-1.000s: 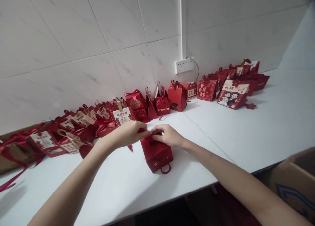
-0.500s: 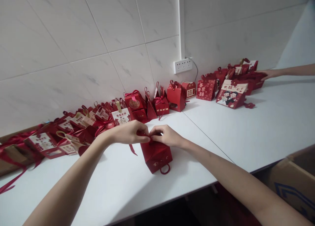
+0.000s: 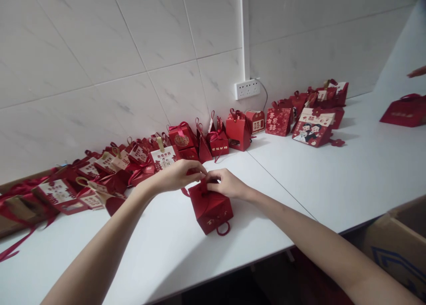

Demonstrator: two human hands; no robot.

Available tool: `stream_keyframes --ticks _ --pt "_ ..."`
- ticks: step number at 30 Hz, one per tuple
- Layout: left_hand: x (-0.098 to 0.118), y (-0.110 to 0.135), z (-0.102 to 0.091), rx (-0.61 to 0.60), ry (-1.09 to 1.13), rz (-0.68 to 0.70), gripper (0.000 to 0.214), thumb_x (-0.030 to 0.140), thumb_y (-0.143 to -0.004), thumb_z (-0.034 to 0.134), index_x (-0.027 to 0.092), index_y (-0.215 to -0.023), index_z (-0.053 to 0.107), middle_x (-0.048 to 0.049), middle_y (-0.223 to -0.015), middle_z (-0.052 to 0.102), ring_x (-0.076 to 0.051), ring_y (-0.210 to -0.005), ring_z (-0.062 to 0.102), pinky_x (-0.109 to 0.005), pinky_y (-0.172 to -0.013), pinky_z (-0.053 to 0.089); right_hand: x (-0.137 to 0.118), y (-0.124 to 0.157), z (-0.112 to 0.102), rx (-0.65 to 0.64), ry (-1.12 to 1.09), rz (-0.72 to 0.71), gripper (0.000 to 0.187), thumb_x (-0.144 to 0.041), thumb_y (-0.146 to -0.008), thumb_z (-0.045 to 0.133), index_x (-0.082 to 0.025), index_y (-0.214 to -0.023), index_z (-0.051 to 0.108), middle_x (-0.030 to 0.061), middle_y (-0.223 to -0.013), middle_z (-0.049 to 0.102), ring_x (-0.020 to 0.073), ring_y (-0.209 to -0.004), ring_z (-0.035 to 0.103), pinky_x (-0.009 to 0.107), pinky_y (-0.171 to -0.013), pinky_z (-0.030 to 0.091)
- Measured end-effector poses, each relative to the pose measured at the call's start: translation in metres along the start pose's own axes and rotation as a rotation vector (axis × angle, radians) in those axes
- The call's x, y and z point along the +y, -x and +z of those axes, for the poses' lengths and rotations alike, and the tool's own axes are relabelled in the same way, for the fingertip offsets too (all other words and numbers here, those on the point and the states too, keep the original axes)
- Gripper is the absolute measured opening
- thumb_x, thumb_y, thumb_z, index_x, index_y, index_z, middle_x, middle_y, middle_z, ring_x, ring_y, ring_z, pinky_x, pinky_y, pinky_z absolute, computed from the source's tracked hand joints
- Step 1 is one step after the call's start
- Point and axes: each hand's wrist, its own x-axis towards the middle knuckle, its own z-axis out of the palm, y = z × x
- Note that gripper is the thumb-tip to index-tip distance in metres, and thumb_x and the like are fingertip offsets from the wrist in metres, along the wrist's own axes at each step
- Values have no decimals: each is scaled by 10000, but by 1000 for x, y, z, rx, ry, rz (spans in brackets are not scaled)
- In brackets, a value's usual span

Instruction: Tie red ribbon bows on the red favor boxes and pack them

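A small red gift box [image 3: 214,212] with gold lettering stands on the white table in front of me. A red cord loop [image 3: 223,228] hangs at its lower right side. My left hand [image 3: 184,175] pinches red ribbon [image 3: 203,183] at the top of the box, fingers closed. From the other side, my right hand [image 3: 228,183] is also closed on the ribbon, fingertips close to the left ones. A ribbon end shows to the left of the box. The knot itself is partly hidden by the fingers.
Many decorated red gift boxes [image 3: 166,156] line the wall on the left; more boxes [image 3: 313,127] stand at right. Another person's hand [image 3: 417,72] is above a red box [image 3: 404,111] at far right. A power strip [image 3: 247,88] is on the wall; a cardboard box [image 3: 392,243] sits below right.
My left hand has shifted slightly up and right, closer to my right hand. The other person's hand has drawn back right, and a red box now sits apart at far right.
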Motion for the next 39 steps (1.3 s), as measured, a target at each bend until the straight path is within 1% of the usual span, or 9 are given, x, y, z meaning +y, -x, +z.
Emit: stream_keyframes --ticks 3,9,15,19,26,29,32,35,39 --pt "-7 -3 5 57 35 -39 244 327 -824 484 173 -967 608 -30 -857 668 -141 -724 595 -219 -587 443 -1 -1 0 4 -26 27 56 -137 -692 618 -156 -719 663 9 -727 684 161 -738 631 292 -735 482" --pt "-26 -9 22 210 85 -42 206 345 -800 521 154 -818 596 -20 -767 644 -124 -672 559 -224 -608 431 -1 -2 -1 41 -76 59 73 -191 -687 647 -149 -740 675 22 -765 689 166 -773 625 307 -770 475" --pt "-42 -7 48 359 371 0 263 403 -791 553 141 -796 560 -33 -744 631 -127 -670 558 -235 -623 434 -1 -2 -1 65 -30 27 56 -165 -713 610 -143 -742 652 20 -745 672 151 -745 607 303 -767 457" --pt "-45 -4 66 432 477 6 255 391 -794 555 138 -774 570 -40 -745 634 -134 -683 567 -235 -624 437 -3 0 -1 56 4 20 55 -179 -708 616 -150 -729 658 15 -725 674 142 -711 599 294 -743 458" --pt "-42 7 84 507 424 32 178 311 -801 540 151 -783 618 -40 -793 644 -139 -721 559 -247 -667 438 -3 4 -3 78 27 67 106 -224 -664 653 -163 -721 718 27 -731 707 155 -691 617 293 -687 477" --pt "-40 10 86 513 406 65 178 316 -791 566 157 -766 641 -46 -776 638 -153 -741 556 -261 -682 429 -3 4 -5 99 -17 109 125 -260 -652 674 -162 -714 719 39 -746 710 169 -702 633 301 -676 490" --pt "-39 12 87 501 447 102 189 315 -805 549 155 -782 647 -65 -825 644 -172 -801 567 -287 -738 437 -4 4 -7 118 -24 120 110 -258 -643 676 -165 -695 704 35 -728 702 170 -700 637 303 -683 498" --pt "-38 15 85 439 491 135 189 299 -808 521 156 -797 644 -83 -943 636 -190 -881 567 -310 -789 441 -5 4 -7 108 3 116 90 -245 -648 667 -168 -689 685 27 -713 690 161 -686 629 297 -674 497" --pt "-37 19 81 374 488 147 155 294 -775 567 162 -795 646 -90 -1058 608 -209 -957 558 -326 -844 435 -6 5 -7 83 47 91 86 -241 -668 647 -171 -708 678 27 -730 685 158 -697 623 295 -675 490"
